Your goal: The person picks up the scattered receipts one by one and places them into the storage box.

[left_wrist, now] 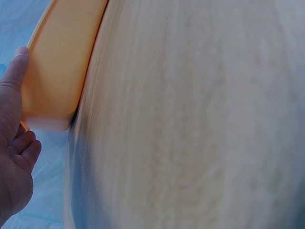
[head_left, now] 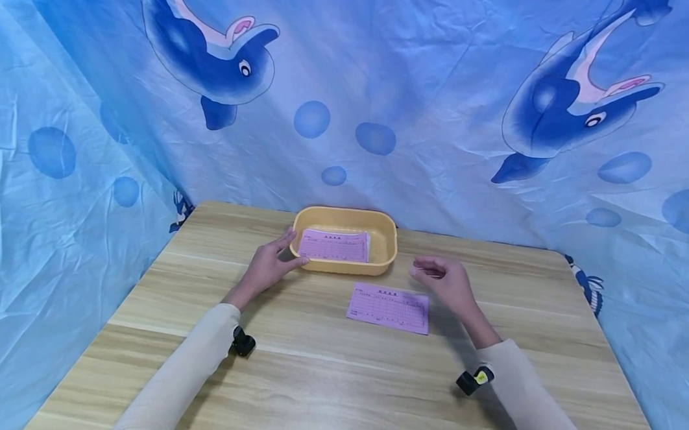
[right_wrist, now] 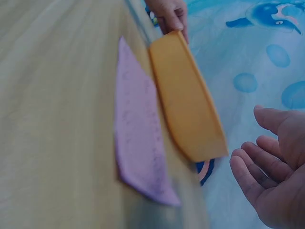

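A yellow plastic basket (head_left: 384, 266) stands near the table's far edge, with a pink printed form slip (head_left: 334, 245) lying in it over a white edge of paper. My left hand (head_left: 267, 263) holds the basket's left end, thumb on the front rim and fingers round the side; the left wrist view shows this thumb (left_wrist: 18, 67) along the rim. Another pink form slip (head_left: 389, 307) lies flat on the table in front of the basket. Right of both, my right hand (head_left: 447, 284) hovers with loosely bent fingers, holding nothing; thumb and fingers (right_wrist: 261, 164) are apart in the right wrist view.
The wood-grain table (head_left: 311, 395) reaches back to a blue curtain (head_left: 351, 79) printed with dolphins, which also hangs at both sides. Dark cameras (head_left: 243, 342) are strapped at the wrists. A patterned tassel (head_left: 587, 286) hangs beside the table's right corner.
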A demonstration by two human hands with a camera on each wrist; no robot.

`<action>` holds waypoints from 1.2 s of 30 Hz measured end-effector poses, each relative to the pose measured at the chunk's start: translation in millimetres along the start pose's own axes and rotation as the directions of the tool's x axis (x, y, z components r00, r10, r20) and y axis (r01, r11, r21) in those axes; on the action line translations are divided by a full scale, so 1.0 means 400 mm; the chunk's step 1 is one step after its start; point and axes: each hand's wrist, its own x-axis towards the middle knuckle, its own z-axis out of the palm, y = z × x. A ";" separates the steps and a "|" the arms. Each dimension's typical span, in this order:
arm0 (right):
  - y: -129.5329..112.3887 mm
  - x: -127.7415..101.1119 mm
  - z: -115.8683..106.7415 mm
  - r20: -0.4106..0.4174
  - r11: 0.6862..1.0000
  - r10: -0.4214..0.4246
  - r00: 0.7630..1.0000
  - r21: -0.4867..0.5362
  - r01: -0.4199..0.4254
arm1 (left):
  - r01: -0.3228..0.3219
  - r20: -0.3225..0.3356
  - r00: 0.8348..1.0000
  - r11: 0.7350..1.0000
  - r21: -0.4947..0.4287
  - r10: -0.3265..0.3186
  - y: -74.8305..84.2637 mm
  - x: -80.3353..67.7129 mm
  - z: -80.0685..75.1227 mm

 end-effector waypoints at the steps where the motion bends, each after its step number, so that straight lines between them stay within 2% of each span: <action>1: 0.008 -0.006 0.000 0.000 1.000 0.003 1.000 -0.008 -0.003 | -0.001 0.000 1.000 1.000 -0.002 0.001 0.000 0.000 -0.001; 9: 0.066 -0.051 0.005 0.026 0.998 0.051 0.998 -0.036 -0.050 | -0.003 -0.004 1.000 1.000 0.000 0.003 -0.002 0.000 -0.004; 20: 0.107 -0.083 0.009 0.043 0.984 0.111 0.993 -0.144 -0.104 | 0.001 -0.001 1.000 1.000 0.004 -0.001 0.000 -0.001 -0.003; 36: 0.132 -0.083 0.015 0.079 0.971 0.099 0.992 -0.225 -0.079 | 0.003 -0.003 1.000 1.000 0.008 -0.003 -0.004 0.001 -0.001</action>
